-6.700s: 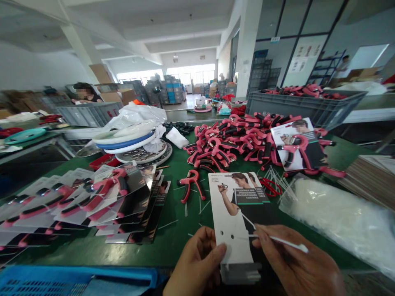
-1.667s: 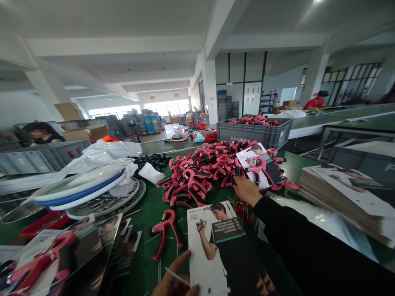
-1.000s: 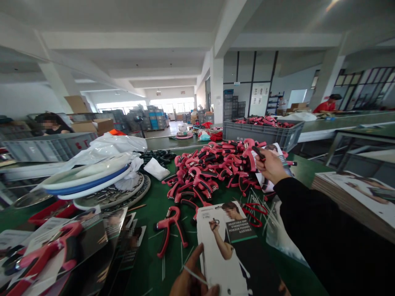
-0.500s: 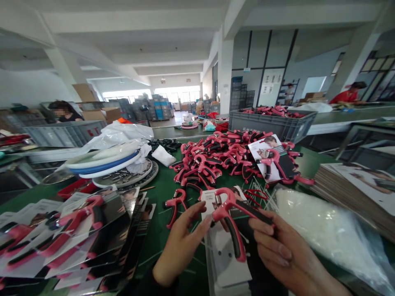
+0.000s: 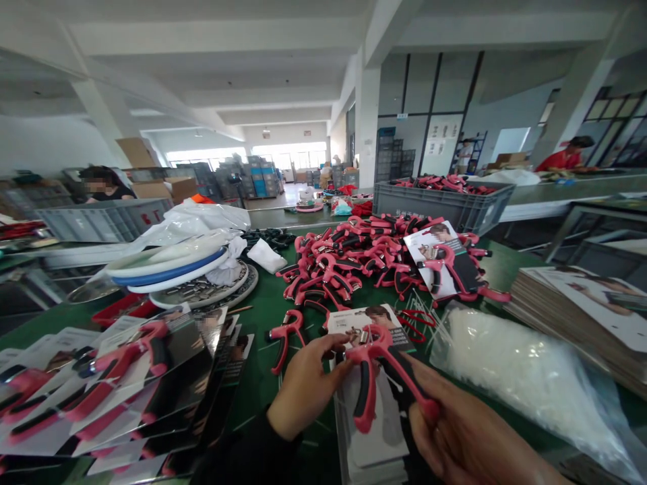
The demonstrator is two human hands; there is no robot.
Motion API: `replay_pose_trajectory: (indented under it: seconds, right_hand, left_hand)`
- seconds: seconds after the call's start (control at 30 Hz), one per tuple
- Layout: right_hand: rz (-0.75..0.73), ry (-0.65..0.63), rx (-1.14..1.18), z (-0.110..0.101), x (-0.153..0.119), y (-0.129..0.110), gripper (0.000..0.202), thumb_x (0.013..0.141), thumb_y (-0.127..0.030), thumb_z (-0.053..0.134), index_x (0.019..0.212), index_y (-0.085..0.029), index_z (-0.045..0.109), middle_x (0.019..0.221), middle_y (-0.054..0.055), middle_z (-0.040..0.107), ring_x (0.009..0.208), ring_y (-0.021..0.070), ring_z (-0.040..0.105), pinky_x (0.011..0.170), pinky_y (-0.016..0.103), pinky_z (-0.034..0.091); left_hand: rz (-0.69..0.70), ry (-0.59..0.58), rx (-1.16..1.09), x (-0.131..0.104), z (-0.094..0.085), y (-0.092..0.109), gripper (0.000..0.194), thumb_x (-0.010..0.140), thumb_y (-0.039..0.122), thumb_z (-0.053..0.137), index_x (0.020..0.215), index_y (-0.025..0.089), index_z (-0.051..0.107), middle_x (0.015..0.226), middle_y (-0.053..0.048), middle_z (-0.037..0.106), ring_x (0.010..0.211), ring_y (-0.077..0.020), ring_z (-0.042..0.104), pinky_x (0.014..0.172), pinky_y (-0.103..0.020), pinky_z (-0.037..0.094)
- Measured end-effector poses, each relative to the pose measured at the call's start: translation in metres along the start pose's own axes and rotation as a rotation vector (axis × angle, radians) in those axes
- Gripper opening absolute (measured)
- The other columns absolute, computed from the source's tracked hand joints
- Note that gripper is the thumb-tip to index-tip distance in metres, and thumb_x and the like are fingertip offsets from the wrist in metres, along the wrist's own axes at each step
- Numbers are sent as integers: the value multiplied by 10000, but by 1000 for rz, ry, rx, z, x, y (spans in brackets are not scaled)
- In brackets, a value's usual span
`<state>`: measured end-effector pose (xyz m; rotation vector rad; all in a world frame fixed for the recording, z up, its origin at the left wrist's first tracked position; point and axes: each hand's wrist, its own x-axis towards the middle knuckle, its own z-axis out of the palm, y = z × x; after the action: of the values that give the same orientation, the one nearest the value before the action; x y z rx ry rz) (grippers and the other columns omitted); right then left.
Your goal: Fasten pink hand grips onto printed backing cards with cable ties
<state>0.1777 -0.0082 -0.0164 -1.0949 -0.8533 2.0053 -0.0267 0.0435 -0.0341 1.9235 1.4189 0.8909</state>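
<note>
L hand (image 5: 316, 377): you pinch pink grip (image 5: 377, 343) btwn thumb + fingers
R hand (image 5: 455, 424): yours, closed on 1 handle
Card (image 5: 389, 417): beneath grip, contact unclr

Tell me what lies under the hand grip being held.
A printed card shows beneath the pink hand grip. The grip and right hand cover parts of it, which cannot be seen.

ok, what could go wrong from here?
- The pink grip, held by the left hand and right hand above the cards, could slip and scuff or shift the top one.
- The left sleeve is near the overlapping carded grips; it might snag them.
- The tilted card on the grip pile might slide if the pile is disturbed.
</note>
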Motion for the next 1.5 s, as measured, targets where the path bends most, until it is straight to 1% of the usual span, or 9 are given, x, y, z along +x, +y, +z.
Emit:
replay_pose_trajectory:
  seconds: [0.07,0.13,0.37,0.57,0.67,0.8,1.0,1.23,1.5]
  right_hand:
    - [28,-21,-233,-8,-5,1,612,865,-548,402,1375,-232,283,464,-33,569,268,47,335,272,97,170]
    - [6,-31,-467,-17,-7,2,730,850,-547,427,1439,-240,125,494,-25,600,277,60,347,281,123,189]
    - [-543,210,-1406,-29,-8,-4,609,813,-417,510,1376,-227,377,529,-9,585,470,184,563,434,270,395]
    - [-655,120,-1819,-13,16,-30,211,783,-227,544,947,-244,675,797,57,664,723,230,631,611,315,453]
    - [-702,39,-1788,-11,30,-34,187,817,-154,502,812,-207,681,795,56,667,740,202,627,662,305,464]
    - [-871,-4,-1632,-16,39,-28,163,839,-146,498,842,-179,658,863,70,660,817,200,608,736,320,471]
    - [-893,140,-1281,-19,43,-16,178,881,-274,497,785,-199,627,858,54,606,822,178,576,737,305,459]
    - [-714,204,-1082,-23,53,-16,304,870,-392,475,686,-193,611,767,41,590,778,194,563,730,316,432]
    - [-671,196,-1057,-21,58,-21,353,865,-426,452,651,-186,598,736,45,592,745,200,555,712,319,421]
  left_hand:
    - [19,-9,32,-1,-1,3,323,783,341,596,1077,219,655,1091,-66,681,1003,-236,598,893,-334,429]
    - [37,-35,106,-3,-2,8,288,784,322,600,1054,254,669,1115,-56,673,1043,-254,574,929,-366,385]
    - [28,-125,383,-7,-6,26,260,850,317,516,1071,325,653,1119,-38,672,1024,-273,570,960,-466,293]
    - [94,-188,392,-2,-14,22,247,838,280,533,1041,306,670,1068,-33,690,992,-248,588,880,-369,367]
    - [134,-224,290,4,-22,19,245,796,285,583,1020,271,682,1052,-30,696,968,-231,597,864,-324,390]
    - [106,-233,105,27,-26,18,352,820,389,520,1063,183,670,1049,-57,695,845,-193,624,765,-268,446]
    - [151,-232,38,63,1,15,272,769,352,598,882,148,738,736,-23,723,620,-155,605,558,-226,418]
    - [224,-127,-46,51,17,18,175,794,264,611,869,181,746,869,-37,744,817,-177,649,766,-248,448]
    - [215,-48,-148,44,25,12,155,789,244,632,841,147,740,800,-45,747,726,-162,663,662,-224,475]
